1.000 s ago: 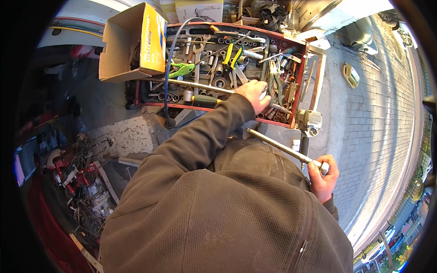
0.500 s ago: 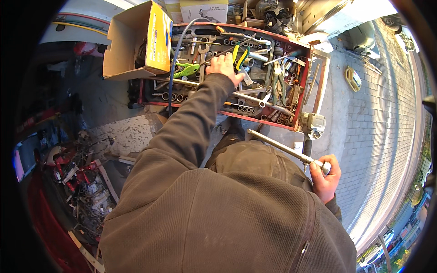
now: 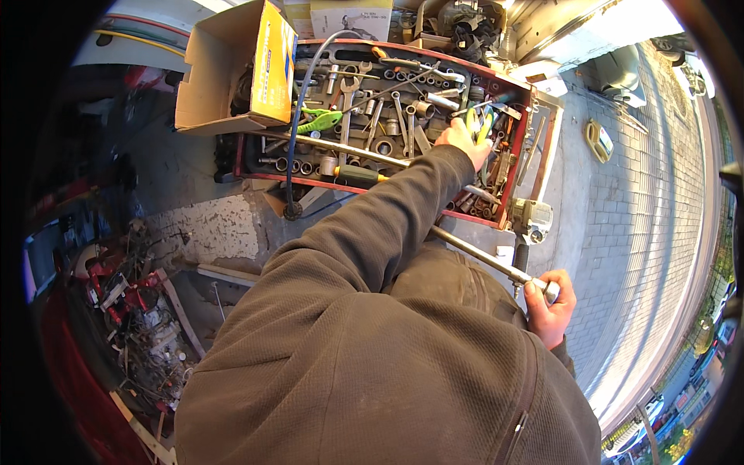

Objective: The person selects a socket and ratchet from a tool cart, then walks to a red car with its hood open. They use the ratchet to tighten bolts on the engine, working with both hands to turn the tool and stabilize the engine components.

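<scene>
Left hand [image 3: 463, 145] and pliers [image 3: 486, 124] are shifting right along the tray [image 3: 528, 112], grip unclear; outside it, right hand [image 3: 551, 311] is clamping a likely heavy bar [image 3: 484, 256], best held mid-shaft.

Open cardboard box [image 3: 225, 70], yellowish jug [image 3: 598, 141] on grey paving [image 3: 620, 221], perhaps red machine parts [image 3: 116, 298] lower left.
</scene>
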The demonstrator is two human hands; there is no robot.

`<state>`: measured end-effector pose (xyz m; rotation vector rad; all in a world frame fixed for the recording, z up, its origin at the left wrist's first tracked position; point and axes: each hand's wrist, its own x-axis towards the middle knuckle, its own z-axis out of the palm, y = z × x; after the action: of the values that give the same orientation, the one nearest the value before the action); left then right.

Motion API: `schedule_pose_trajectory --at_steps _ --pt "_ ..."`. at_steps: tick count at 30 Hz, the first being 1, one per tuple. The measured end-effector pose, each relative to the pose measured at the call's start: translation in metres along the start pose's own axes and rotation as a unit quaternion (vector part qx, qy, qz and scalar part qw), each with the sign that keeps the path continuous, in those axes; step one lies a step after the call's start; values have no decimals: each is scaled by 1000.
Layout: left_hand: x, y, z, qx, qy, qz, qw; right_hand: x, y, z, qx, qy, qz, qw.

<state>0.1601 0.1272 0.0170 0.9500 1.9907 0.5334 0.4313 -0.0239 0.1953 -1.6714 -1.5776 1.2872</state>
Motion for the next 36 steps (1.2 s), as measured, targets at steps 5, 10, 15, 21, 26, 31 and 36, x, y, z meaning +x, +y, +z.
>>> schedule_pose_trajectory --at_steps 5,10,15,21,26,31,36 --pt "0 -41 -21 110 71 181 975 -1 1 -3 -17 4 -20 1000" --pt "15 -73 -83 405 -67 270 871 -1 1 -3 0 8 16 1000" --pt "34 -54 -92 537 -155 268 785 -1 1 -2 -2 -5 3 1000" --pt "44 -39 -95 526 -226 140 808 -8 5 -8 14 10 19 1000" --pt "30 -15 -100 543 -210 188 791 -14 12 -13 10 20 20 1000" --pt "10 17 -71 588 -158 303 733 -16 15 -14 27 21 40 999" --pt "12 48 -20 547 -105 376 741 -16 14 -12 52 7 44 998"
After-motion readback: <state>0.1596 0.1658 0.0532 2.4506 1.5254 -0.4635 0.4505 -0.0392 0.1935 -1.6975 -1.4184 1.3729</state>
